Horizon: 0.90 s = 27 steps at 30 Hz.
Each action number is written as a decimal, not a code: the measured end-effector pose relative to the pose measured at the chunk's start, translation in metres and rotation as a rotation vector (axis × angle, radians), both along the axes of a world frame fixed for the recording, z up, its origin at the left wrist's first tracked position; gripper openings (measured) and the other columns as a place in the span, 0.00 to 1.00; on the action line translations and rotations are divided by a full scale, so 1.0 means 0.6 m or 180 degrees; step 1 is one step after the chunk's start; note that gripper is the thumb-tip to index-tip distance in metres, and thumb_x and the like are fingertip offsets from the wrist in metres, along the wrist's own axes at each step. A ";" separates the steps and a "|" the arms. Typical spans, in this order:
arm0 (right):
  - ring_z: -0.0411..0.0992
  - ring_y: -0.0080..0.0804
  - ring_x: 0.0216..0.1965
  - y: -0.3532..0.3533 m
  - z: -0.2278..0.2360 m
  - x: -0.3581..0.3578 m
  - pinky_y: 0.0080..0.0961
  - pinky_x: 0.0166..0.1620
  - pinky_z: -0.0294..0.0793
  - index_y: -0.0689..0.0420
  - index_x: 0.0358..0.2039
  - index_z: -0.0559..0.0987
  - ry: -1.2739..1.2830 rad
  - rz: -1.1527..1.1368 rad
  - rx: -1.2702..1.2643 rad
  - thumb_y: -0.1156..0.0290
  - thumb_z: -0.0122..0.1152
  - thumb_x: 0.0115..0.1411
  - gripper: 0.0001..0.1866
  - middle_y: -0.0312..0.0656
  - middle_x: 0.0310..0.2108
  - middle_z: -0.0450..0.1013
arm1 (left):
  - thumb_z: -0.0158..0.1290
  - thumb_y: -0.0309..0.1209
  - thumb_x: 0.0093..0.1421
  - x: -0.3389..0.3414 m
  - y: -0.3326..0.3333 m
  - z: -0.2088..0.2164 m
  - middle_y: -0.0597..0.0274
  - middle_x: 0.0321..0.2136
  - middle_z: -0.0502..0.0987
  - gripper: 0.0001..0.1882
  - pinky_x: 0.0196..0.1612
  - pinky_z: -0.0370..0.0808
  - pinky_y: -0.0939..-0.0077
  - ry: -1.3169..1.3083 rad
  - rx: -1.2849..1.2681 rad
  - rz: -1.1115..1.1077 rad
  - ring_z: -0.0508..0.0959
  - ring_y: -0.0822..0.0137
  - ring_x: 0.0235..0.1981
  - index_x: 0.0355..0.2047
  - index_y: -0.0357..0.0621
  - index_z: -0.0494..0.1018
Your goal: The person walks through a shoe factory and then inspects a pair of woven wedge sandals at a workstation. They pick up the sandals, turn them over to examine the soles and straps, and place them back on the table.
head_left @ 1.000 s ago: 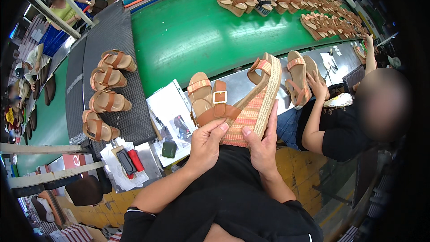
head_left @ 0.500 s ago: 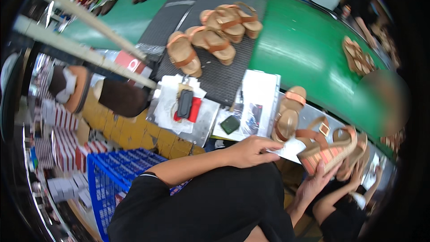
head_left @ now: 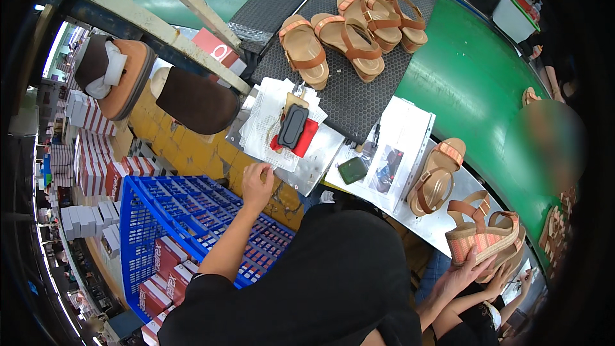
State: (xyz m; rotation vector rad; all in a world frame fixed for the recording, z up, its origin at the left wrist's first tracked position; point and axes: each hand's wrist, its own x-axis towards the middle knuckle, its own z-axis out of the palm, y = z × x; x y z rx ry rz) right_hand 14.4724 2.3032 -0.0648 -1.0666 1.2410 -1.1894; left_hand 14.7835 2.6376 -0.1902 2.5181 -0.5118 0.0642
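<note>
My right hand (head_left: pixel 469 270) grips a tan wedge sandal (head_left: pixel 482 243) by its woven coral-striped wedge, the buckled ankle strap uppermost. Close beside it a co-worker's hand (head_left: pixel 498 284) is at another sandal (head_left: pixel 510 257), partly hidden. On the metal bench (head_left: pixel 410 218) lies one more sandal (head_left: pixel 434 182), its sole facing up. Out to the left, my left hand (head_left: pixel 257 187) hovers by the bench's near corner, fingers curled and thumb and fingertips together; whether they pinch something small I cannot make out. Near it lie loose papers (head_left: pixel 266 125) under a black device (head_left: pixel 294 125) and a red piece.
Several sandals (head_left: pixel 304 51) stand on the black textured mat (head_left: pixel 346 102). Printed sheets (head_left: pixel 410 134) hold a dark green case (head_left: pixel 352 170). A blue crate (head_left: pixel 144 218) with shoe boxes is at lower left. Dark brown shoes (head_left: pixel 195 99) hang beside a pale rail (head_left: pixel 128 13). Beyond runs a green belt (head_left: pixel 474 70).
My left hand has left the sandals on the right and swung left to the papers' corner. My right hand still holds the wedge sandal. The view has shifted, showing more of the crate.
</note>
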 end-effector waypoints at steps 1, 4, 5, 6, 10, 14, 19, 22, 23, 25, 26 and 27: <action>0.59 0.41 0.64 0.000 -0.001 0.000 0.36 0.63 0.62 0.57 0.70 0.46 -0.0011 0.0026 -0.0007 0.68 0.58 0.65 0.40 0.49 0.67 0.51 | 0.59 0.29 0.56 0.006 0.000 -0.006 0.56 0.36 0.78 0.08 0.48 0.70 0.63 -0.0115 -0.0034 -0.0111 0.75 0.55 0.42 0.36 0.41 0.76; 0.59 0.41 0.64 0.002 -0.001 0.003 0.36 0.62 0.62 0.57 0.70 0.47 -0.0032 0.0040 0.0005 0.68 0.58 0.65 0.40 0.49 0.67 0.51 | 0.60 0.30 0.55 0.012 -0.015 -0.013 0.55 0.40 0.76 0.10 0.50 0.69 0.61 -0.0374 -0.0244 -0.0273 0.74 0.53 0.45 0.36 0.41 0.76; 0.59 0.40 0.64 0.003 0.000 0.004 0.36 0.62 0.62 0.57 0.70 0.47 -0.0025 0.0012 0.0033 0.68 0.58 0.65 0.40 0.49 0.67 0.51 | 0.60 0.30 0.55 0.010 -0.022 -0.015 0.55 0.41 0.76 0.10 0.50 0.69 0.61 -0.0446 -0.0332 -0.0297 0.73 0.52 0.46 0.37 0.41 0.76; 0.58 0.40 0.64 0.005 0.000 0.004 0.36 0.63 0.62 0.57 0.70 0.47 -0.0021 -0.0017 0.0062 0.68 0.58 0.65 0.40 0.49 0.68 0.51 | 0.60 0.30 0.55 0.008 -0.025 -0.019 0.54 0.41 0.76 0.11 0.50 0.69 0.61 -0.0413 -0.0356 -0.0307 0.73 0.52 0.46 0.37 0.41 0.76; 0.59 0.40 0.63 0.006 -0.001 0.003 0.36 0.62 0.63 0.57 0.70 0.47 -0.0012 -0.0002 0.0039 0.68 0.57 0.65 0.39 0.49 0.67 0.52 | 0.61 0.29 0.55 0.007 -0.022 -0.043 0.54 0.42 0.76 0.11 0.51 0.69 0.61 -0.0442 -0.0396 -0.0345 0.74 0.52 0.46 0.38 0.40 0.76; 0.60 0.39 0.63 0.010 0.005 0.012 0.36 0.61 0.64 0.57 0.71 0.46 -0.0041 -0.0048 0.0187 0.69 0.56 0.66 0.39 0.49 0.66 0.53 | 0.61 0.29 0.55 0.007 -0.021 -0.054 0.54 0.41 0.77 0.11 0.50 0.70 0.62 -0.0463 -0.0474 -0.0236 0.75 0.52 0.45 0.37 0.39 0.77; 0.61 0.39 0.62 0.008 0.004 0.020 0.36 0.59 0.66 0.57 0.70 0.47 -0.0074 0.0000 0.0168 0.69 0.56 0.65 0.39 0.49 0.66 0.54 | 0.61 0.28 0.54 0.005 -0.029 -0.035 0.54 0.40 0.77 0.08 0.49 0.72 0.63 -0.0245 -0.0591 -0.0062 0.75 0.54 0.44 0.34 0.39 0.78; 0.61 0.39 0.62 0.007 -0.008 0.012 0.36 0.60 0.66 0.58 0.70 0.47 -0.0043 -0.0110 0.0231 0.70 0.56 0.65 0.39 0.50 0.65 0.54 | 0.61 0.28 0.53 0.019 -0.020 -0.041 0.54 0.40 0.78 0.07 0.49 0.72 0.65 -0.0227 -0.0426 -0.0171 0.76 0.54 0.44 0.33 0.41 0.79; 0.61 0.40 0.62 0.011 0.003 0.024 0.36 0.60 0.66 0.58 0.70 0.47 -0.0091 -0.0060 0.0238 0.72 0.56 0.65 0.38 0.50 0.65 0.55 | 0.62 0.27 0.53 0.019 -0.019 -0.045 0.54 0.41 0.78 0.07 0.49 0.72 0.65 -0.0228 -0.0409 -0.0242 0.76 0.54 0.44 0.33 0.41 0.79; 0.64 0.39 0.59 0.012 -0.004 0.028 0.34 0.59 0.67 0.58 0.70 0.49 -0.0121 -0.0212 0.0092 0.75 0.55 0.64 0.37 0.49 0.63 0.57 | 0.62 0.27 0.53 0.014 -0.013 -0.058 0.53 0.42 0.78 0.07 0.50 0.71 0.63 -0.0282 -0.0401 -0.0167 0.76 0.53 0.45 0.32 0.40 0.79; 0.64 0.37 0.58 0.010 -0.004 0.029 0.32 0.60 0.66 0.58 0.69 0.50 -0.0122 -0.0175 0.0113 0.75 0.56 0.63 0.37 0.48 0.61 0.59 | 0.61 0.26 0.53 0.012 -0.006 -0.063 0.52 0.43 0.78 0.06 0.51 0.71 0.62 -0.0259 -0.0416 -0.0152 0.75 0.52 0.46 0.32 0.39 0.78; 0.63 0.34 0.58 0.008 -0.004 0.031 0.30 0.60 0.65 0.58 0.69 0.51 -0.0207 -0.0126 0.0104 0.75 0.58 0.62 0.38 0.47 0.60 0.60 | 0.60 0.24 0.53 0.009 -0.001 -0.069 0.50 0.43 0.78 0.06 0.53 0.70 0.63 -0.0159 -0.0528 -0.0082 0.75 0.52 0.47 0.32 0.38 0.78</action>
